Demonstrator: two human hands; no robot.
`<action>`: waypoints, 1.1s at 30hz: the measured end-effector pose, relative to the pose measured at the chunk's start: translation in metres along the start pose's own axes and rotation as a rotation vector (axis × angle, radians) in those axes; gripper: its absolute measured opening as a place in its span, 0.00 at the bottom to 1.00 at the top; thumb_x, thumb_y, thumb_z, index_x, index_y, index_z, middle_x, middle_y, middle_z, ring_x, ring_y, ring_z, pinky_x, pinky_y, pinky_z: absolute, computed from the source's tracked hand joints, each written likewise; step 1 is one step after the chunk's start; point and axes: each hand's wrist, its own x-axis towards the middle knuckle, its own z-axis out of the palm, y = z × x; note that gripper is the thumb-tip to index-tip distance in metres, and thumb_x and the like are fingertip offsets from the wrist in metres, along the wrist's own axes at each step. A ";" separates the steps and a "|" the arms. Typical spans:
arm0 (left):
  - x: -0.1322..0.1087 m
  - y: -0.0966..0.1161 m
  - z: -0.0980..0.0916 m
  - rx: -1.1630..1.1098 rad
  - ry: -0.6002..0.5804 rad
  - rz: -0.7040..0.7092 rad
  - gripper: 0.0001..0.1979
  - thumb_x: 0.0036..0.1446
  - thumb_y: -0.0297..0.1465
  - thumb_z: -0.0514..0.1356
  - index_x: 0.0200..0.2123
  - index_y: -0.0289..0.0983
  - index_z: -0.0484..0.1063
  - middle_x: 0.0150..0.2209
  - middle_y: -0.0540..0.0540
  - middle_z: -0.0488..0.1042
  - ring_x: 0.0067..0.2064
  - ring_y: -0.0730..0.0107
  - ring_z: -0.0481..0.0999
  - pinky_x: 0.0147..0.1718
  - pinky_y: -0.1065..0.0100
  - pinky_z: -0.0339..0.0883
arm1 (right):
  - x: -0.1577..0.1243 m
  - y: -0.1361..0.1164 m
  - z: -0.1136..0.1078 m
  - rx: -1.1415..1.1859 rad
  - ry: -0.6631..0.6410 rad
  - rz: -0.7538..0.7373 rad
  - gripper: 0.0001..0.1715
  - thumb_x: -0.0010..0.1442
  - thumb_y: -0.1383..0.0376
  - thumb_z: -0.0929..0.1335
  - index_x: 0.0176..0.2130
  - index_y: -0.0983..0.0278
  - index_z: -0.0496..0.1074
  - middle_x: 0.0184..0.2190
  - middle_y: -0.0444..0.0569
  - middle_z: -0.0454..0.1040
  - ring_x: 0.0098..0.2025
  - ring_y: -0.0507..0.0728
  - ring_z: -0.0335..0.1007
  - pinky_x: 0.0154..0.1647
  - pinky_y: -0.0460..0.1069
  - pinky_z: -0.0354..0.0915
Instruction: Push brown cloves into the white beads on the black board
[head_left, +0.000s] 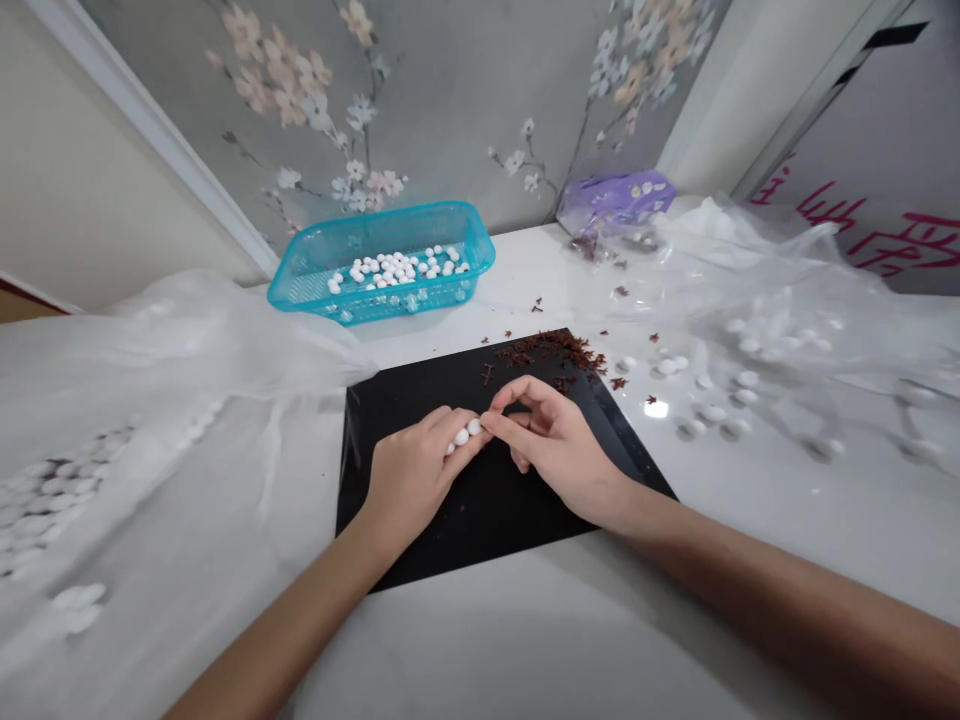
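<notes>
Several small white balls [462,437] sit in a row in my left hand [416,475], whose fingers are closed around them. My right hand [551,440] pinches with thumb and forefinger at the ball nearest the left fingertips. Whether a small piece is between those fingers is hidden. Both hands are above a black mat [480,530] on a white table. A pile of small reddish-brown branched pieces [559,350] lies on the mat's far right corner, just beyond my right hand.
Behind the mat stands a turquoise plastic basket [382,300] with several white balls inside. Clear plastic bags [810,270] with loose white balls spread at the right. Another clear bag [187,330] and many white balls [52,495] are at the left. A purple package [619,200] leans against the wall.
</notes>
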 end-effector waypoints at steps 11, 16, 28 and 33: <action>-0.002 -0.004 -0.001 -0.258 0.018 0.015 0.14 0.61 0.40 0.51 0.36 0.39 0.72 0.29 0.54 0.73 0.28 0.78 0.70 0.28 0.75 0.58 | 0.001 -0.002 -0.002 -0.026 -0.066 0.036 0.17 0.50 0.56 0.71 0.34 0.62 0.64 0.26 0.37 0.60 0.16 0.42 0.52 0.12 0.41 0.52; -0.004 -0.007 -0.002 -0.280 0.034 0.101 0.14 0.62 0.39 0.50 0.37 0.39 0.72 0.29 0.53 0.74 0.28 0.77 0.71 0.29 0.75 0.59 | 0.000 -0.004 -0.003 -0.014 -0.148 0.066 0.16 0.50 0.56 0.72 0.33 0.62 0.65 0.25 0.37 0.59 0.17 0.42 0.49 0.13 0.41 0.49; -0.005 -0.010 0.001 -0.129 0.068 0.177 0.17 0.62 0.40 0.48 0.32 0.37 0.72 0.26 0.52 0.74 0.25 0.77 0.71 0.25 0.75 0.58 | 0.001 -0.007 0.000 -0.171 -0.119 0.017 0.18 0.49 0.53 0.71 0.27 0.63 0.64 0.23 0.39 0.61 0.23 0.47 0.54 0.23 0.44 0.53; -0.005 -0.009 0.000 -0.100 0.067 0.181 0.17 0.62 0.40 0.48 0.32 0.37 0.72 0.26 0.52 0.76 0.25 0.77 0.72 0.24 0.74 0.58 | -0.001 -0.004 0.000 -0.212 -0.098 0.006 0.16 0.51 0.54 0.70 0.29 0.62 0.64 0.23 0.39 0.59 0.23 0.47 0.52 0.23 0.45 0.53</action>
